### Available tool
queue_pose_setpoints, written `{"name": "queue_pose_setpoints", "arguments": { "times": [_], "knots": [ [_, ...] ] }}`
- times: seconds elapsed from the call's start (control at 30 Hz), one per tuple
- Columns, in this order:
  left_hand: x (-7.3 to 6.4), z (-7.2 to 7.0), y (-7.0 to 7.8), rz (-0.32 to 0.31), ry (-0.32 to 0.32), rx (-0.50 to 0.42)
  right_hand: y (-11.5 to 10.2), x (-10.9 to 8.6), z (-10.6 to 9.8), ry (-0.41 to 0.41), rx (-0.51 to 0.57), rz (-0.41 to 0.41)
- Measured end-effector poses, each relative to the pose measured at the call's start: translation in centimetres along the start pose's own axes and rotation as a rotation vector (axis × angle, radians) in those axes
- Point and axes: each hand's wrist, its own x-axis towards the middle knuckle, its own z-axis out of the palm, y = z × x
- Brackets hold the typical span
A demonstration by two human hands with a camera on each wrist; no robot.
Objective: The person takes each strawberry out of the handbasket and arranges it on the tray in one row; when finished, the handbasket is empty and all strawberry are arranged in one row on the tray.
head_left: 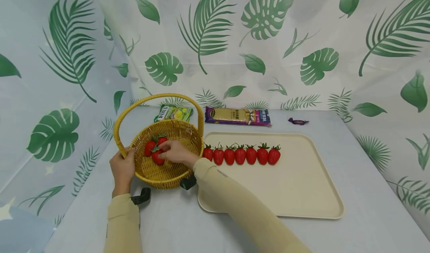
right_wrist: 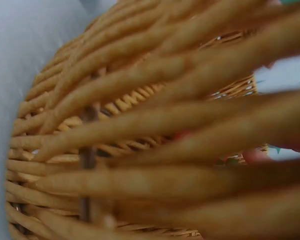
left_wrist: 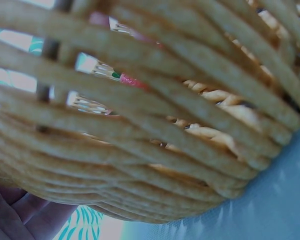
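A yellow wicker basket (head_left: 158, 178) with a tall arched handle stands on the left of the table, tilted toward me. My left hand (head_left: 122, 168) grips its left rim near the foot of the handle; in the left wrist view part of that hand (left_wrist: 22, 217) shows beside the weave. Inside the basket lie red strawberries (head_left: 149, 148) with green leaves. My right hand (head_left: 176, 152) reaches over the near right rim and pinches a strawberry (head_left: 157, 158) there; its fingertips are partly hidden. The right wrist view is mostly filled by the basket's woven side (right_wrist: 140, 180).
Right of the basket lies a beige tray (head_left: 295, 186), with several strawberries (head_left: 240, 155) in a row along its upper left part. Behind stand a green snack bag (head_left: 174, 113), a long purple noodle packet (head_left: 237, 116) and a small wrapped candy (head_left: 298, 121). Leaf-patterned curtains enclose the table.
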Motion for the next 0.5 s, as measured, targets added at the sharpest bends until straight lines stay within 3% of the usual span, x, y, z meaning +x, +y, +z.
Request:
{"name": "queue_pose_setpoints", "arguments": {
  "times": [0.3,0.5],
  "knots": [
    [-0.06,0.06,-0.07,0.002,0.007,0.001,-0.37,0.36,0.39,-0.137,-0.134,-0.050],
    [-0.12,0.05,0.02,0.005,0.003,-0.001,-0.40,0.39,0.48,-0.233,-0.169,-0.096]
  ]
}}
